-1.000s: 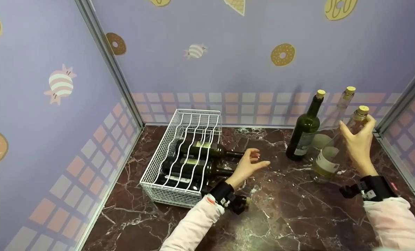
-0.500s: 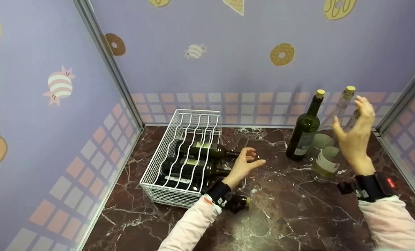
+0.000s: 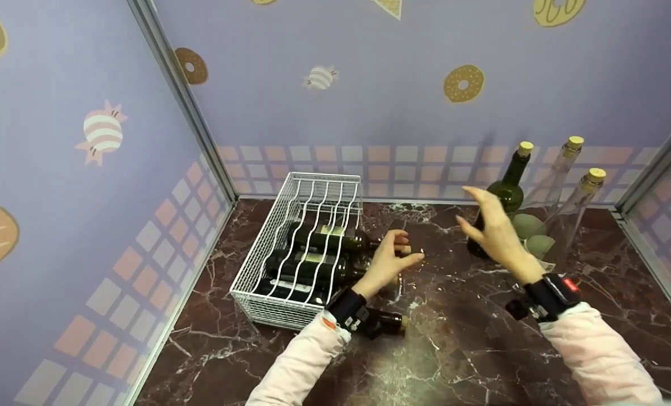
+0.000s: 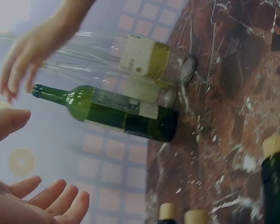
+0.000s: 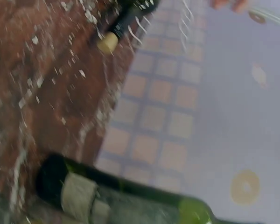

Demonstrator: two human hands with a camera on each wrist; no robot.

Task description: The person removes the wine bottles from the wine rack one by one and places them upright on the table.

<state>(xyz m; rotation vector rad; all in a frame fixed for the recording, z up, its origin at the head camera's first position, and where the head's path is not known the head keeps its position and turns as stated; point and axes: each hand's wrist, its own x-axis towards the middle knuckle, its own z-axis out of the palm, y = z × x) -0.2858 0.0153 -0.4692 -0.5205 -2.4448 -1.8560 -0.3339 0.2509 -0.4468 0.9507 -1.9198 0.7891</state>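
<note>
A white wire rack (image 3: 299, 194) holds three dark bottles (image 3: 324, 239) lying on their sides, necks pointing right. My left hand (image 3: 394, 256) hovers open at the corked tip of the rearmost bottle's neck, and its straight fingers (image 4: 51, 200) hold nothing. My right hand (image 3: 490, 225) is open in the air in front of an upright green bottle (image 3: 510, 189) (image 4: 121, 112) (image 5: 130, 196). It grips nothing. Two clear corked bottles (image 3: 575, 208) (image 4: 144, 58) stand just right of the green one.
Another dark bottle (image 3: 389, 322) lies on the marble top (image 3: 459, 349) under my left wrist. Purple walls close in the back and both sides. The rack sits against the left wall.
My right hand has let go of the nearest clear bottle and swung left, in front of the green bottle. The left hand has stayed by the bottle necks.
</note>
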